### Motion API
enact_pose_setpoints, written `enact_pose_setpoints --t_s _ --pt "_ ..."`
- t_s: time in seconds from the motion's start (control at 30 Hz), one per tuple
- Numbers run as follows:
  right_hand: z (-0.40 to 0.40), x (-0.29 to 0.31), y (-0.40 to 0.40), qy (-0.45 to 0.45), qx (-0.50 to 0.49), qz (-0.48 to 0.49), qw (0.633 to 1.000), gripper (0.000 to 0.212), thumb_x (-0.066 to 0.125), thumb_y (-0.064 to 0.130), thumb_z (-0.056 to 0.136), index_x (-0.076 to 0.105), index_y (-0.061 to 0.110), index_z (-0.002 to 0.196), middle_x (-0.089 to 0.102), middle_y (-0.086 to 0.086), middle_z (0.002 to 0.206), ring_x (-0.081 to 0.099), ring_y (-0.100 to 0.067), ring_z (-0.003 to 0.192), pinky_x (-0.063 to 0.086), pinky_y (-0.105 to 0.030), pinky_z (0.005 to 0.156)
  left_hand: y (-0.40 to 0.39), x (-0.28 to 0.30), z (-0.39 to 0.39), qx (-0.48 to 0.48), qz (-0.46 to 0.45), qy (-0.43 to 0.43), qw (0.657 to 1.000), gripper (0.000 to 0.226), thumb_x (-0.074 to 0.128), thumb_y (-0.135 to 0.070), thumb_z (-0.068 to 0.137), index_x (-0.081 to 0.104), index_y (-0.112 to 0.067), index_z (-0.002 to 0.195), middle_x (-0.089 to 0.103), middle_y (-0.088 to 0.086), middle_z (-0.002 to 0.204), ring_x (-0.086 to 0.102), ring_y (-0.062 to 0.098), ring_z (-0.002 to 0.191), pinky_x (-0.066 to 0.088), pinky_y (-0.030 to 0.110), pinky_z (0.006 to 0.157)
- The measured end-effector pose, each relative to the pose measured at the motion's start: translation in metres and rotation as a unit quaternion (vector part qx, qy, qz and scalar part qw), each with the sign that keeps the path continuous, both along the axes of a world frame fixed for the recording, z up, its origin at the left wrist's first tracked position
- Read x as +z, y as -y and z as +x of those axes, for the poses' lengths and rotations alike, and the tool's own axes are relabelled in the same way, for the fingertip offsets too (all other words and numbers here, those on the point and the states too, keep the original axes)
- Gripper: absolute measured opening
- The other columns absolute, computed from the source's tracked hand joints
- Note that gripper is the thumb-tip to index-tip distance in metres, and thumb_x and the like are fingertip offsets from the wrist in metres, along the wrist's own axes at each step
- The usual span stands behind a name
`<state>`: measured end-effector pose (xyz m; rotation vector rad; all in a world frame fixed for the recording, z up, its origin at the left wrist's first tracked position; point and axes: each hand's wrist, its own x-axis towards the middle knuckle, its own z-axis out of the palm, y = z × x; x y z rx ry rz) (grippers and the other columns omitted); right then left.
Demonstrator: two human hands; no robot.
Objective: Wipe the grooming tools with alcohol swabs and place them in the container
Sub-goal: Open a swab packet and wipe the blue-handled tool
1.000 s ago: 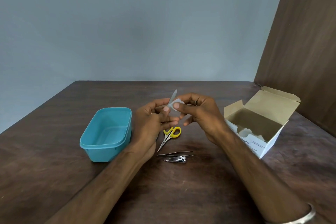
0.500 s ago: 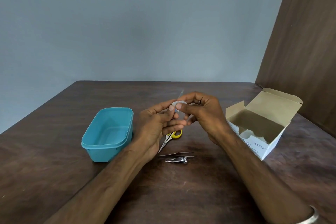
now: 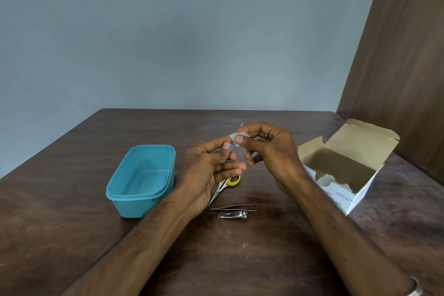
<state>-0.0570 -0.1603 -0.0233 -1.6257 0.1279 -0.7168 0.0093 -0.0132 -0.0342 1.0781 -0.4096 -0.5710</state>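
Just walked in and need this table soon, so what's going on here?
A person is cleaning grooming tools. The left hand holds a small tool with a blue handle, and the right hand pinches a white swab around its metal end. Scissors, tweezers and nail clippers lie on the table; the teal container holds nothing yet.
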Motion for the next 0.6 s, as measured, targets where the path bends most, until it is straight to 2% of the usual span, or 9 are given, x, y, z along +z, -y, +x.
enact_pose_setpoints --t_s 0.2,0.47,0.6 --pt "-0.0002 0.0000 0.0024 0.023 -0.032 0.025 0.999 0.009 0.081 0.011 0.082 0.078 0.016 0.089 0.076 -0.001 0.083 0.059 -0.015 0.054 0.051 -0.029 0.048 -0.0013 0.0012 -0.0007 -0.022 0.006 0.002 1.000 0.019 0.065 -0.011 0.089 0.074 -0.012 0.106 0.070 0.009 0.072 0.074 0.025 0.064 0.058 0.024 0.053" --pt "-0.0002 0.0006 0.0069 0.043 -0.041 0.073 0.996 0.008 0.078 0.012 0.086 0.076 0.018 0.091 0.078 -0.007 0.095 0.065 -0.017 0.058 0.051 -0.028 0.048 0.0000 0.0010 -0.0006 -0.039 0.023 0.034 0.998 0.024 0.067 -0.014 0.089 0.071 -0.007 0.112 0.068 0.009 0.072 0.073 0.025 0.061 0.059 0.026 0.054" --pt "-0.0008 0.0015 0.0071 0.042 -0.045 0.075 0.995 0.008 0.078 0.014 0.086 0.076 0.016 0.094 0.079 -0.006 0.094 0.063 -0.016 0.057 0.051 -0.029 0.048 0.0000 0.0009 -0.0021 -0.039 0.033 0.069 0.996 0.036 0.076 -0.022 0.077 0.073 -0.011 0.110 0.071 0.010 0.073 0.073 0.027 0.063 0.060 0.027 0.056"
